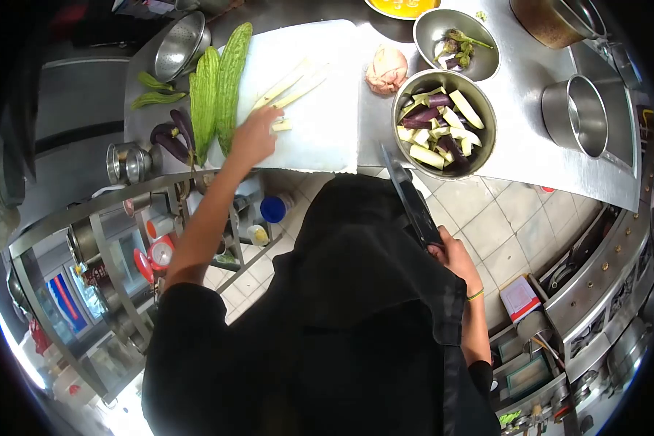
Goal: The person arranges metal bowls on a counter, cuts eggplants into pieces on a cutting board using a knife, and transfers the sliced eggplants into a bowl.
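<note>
On the white cutting board [320, 54], my left hand [258, 136] reaches over pale cut strips [298, 91]; its fingertips are at their near ends, and whether they grip any is unclear. My right hand [447, 253] is wrapped round the handle of a cleaver [407, 190], held low off the counter edge beside the apron. A steel pot [492, 138] of cut eggplant pieces [454, 129] stands right of the board. Two long ridged green gourds [232, 80] lie along the board's left side.
Whole purple eggplants [168, 145], green peppers [156, 98] and a colander [180, 47] are on the left. Beyond the pot are a crumpled pinkish bundle [386, 70] and a bowl of stem ends [458, 33]. An empty saucepan [556, 116] stands at the right.
</note>
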The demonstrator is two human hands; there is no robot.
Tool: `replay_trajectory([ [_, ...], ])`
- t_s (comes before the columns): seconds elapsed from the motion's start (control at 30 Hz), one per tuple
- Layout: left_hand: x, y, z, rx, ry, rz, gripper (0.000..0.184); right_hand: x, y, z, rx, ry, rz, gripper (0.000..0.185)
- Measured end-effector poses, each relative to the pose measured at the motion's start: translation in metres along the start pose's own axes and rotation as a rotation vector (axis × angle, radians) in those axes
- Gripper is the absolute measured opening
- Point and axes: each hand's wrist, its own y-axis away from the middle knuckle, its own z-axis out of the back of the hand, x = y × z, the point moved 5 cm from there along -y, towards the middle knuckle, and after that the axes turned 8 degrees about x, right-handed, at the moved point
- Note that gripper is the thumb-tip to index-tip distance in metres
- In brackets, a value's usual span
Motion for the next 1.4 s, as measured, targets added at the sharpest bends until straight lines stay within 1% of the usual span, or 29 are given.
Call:
replay_trajectory([
  [0.07, -0.012, 0.014, -0.009, -0.133, 0.005, 0.015, 0.041, 0.010, 0.002, 0.008, 0.020, -0.038, -0.004, 0.015],
  [0.1, -0.007, 0.012, -0.020, -0.140, 0.015, 0.006, 0.041, 0.009, 0.001, 0.010, 0.008, -0.030, -0.009, 0.015],
  [0.17, 0.003, 0.002, -0.035, -0.258, 0.059, 0.015, 0.044, 0.008, 0.000, 0.014, 0.027, 0.063, 0.039, 0.015],
  [0.2, -0.009, -0.004, -0.033, -0.275, 0.075, -0.004, 0.044, 0.011, 0.001, 0.016, 0.042, 0.062, 0.016, 0.015],
  [0.27, -0.019, -0.009, -0.030, -0.111, 0.192, 0.223, 0.044, 0.002, 0.003, 0.015, 0.042, 0.041, 0.019, 0.015],
  [0.3, -0.025, -0.018, -0.029, -0.112, 0.199, 0.193, 0.044, 0.005, 0.007, 0.019, 0.027, 0.057, 0.023, 0.015],
  [0.37, -0.056, -0.044, -0.019, -0.299, 0.259, -0.078, 0.043, 0.013, 0.011, 0.019, 0.028, 0.127, 0.016, 0.017],
  [0.4, -0.080, -0.065, -0.006, -0.304, 0.365, -0.142, 0.045, 0.014, 0.011, 0.015, 0.049, 0.149, 0.030, 0.017],
  [0.43, -0.106, -0.082, 0.010, -0.349, 0.472, -0.218, 0.047, 0.013, 0.012, 0.014, 0.008, 0.188, 0.040, 0.019],
  [0.47, -0.127, -0.102, 0.023, -0.422, 0.471, -0.326, 0.053, 0.014, 0.010, 0.011, -0.030, 0.225, 0.053, 0.021],
  [0.5, -0.149, -0.103, 0.045, -0.446, 0.451, -0.354, 0.053, 0.018, 0.010, 0.008, -0.010, 0.210, -0.029, 0.025],
  [0.53, -0.172, -0.104, 0.067, -0.471, 0.430, -0.381, 0.054, 0.020, 0.011, 0.000, 0.017, 0.228, -0.025, 0.025],
  [0.57, -0.170, -0.107, 0.065, -0.479, 0.454, -0.368, 0.056, 0.021, 0.014, -0.003, -0.047, 0.220, -0.001, 0.025],
  [0.6, -0.160, -0.105, 0.060, -0.441, 0.523, -0.333, 0.049, 0.021, 0.017, -0.004, -0.117, 0.209, 0.023, 0.025],
  [0.67, -0.110, -0.090, 0.033, -0.524, 0.482, -0.256, 0.039, 0.028, 0.019, -0.013, -0.157, 0.177, 0.021, 0.024],
  [0.7, -0.082, -0.078, 0.023, -0.541, 0.432, -0.189, 0.032, 0.035, 0.020, -0.017, -0.217, 0.149, -0.013, 0.023],
  [0.73, -0.053, -0.075, 0.006, -0.558, 0.351, -0.118, 0.032, 0.040, 0.022, -0.023, -0.280, 0.121, -0.054, 0.021],
  [0.8, -0.023, -0.062, -0.002, -0.523, 0.230, -0.051, 0.029, 0.052, 0.011, -0.033, -0.304, 0.160, -0.096, 0.021],
  [0.87, -0.005, -0.065, -0.023, -0.349, 0.219, -0.057, 0.021, 0.073, -0.006, -0.039, -0.326, 0.213, -0.129, 0.020],
  [0.93, -0.008, -0.055, -0.029, -0.345, 0.251, -0.082, 0.020, 0.104, -0.022, -0.051, -0.364, 0.373, -0.104, 0.021],
  [0.97, -0.011, -0.046, -0.033, -0.340, 0.263, -0.103, 0.018, 0.111, -0.032, -0.058, -0.360, 0.392, -0.121, 0.021],
  [1.0, -0.010, -0.034, -0.035, -0.341, 0.289, -0.099, 0.018, 0.119, -0.042, -0.064, -0.373, 0.521, -0.124, 0.025],
  [1.03, -0.010, -0.022, -0.037, -0.333, 0.312, -0.140, 0.019, 0.128, -0.052, -0.068, -0.385, 0.654, -0.128, 0.028],
  [1.07, -0.010, -0.014, -0.041, -0.323, 0.340, -0.179, 0.020, 0.136, -0.061, -0.074, -0.339, 0.734, -0.129, 0.029],
  [1.2, 0.001, 0.007, -0.051, -0.288, 0.454, -0.155, 0.019, 0.147, -0.078, -0.095, -0.253, 0.839, -0.240, 0.025],
  [1.23, 0.002, 0.006, -0.050, -0.300, 0.486, -0.189, 0.019, 0.149, -0.081, -0.099, -0.234, 0.867, -0.273, 0.024],
  [1.27, 0.001, 0.006, -0.049, -0.311, 0.518, -0.226, 0.019, 0.150, -0.080, -0.103, -0.229, 0.873, -0.280, 0.024],
  [1.33, 0.001, 0.005, -0.046, -0.292, 0.503, -0.227, 0.020, 0.157, -0.075, -0.107, -0.267, 0.935, -0.214, 0.025],
  [1.4, 0.001, 0.003, -0.044, -0.272, 0.485, -0.228, 0.021, 0.155, -0.078, -0.109, -0.247, 0.943, -0.238, 0.025],
])
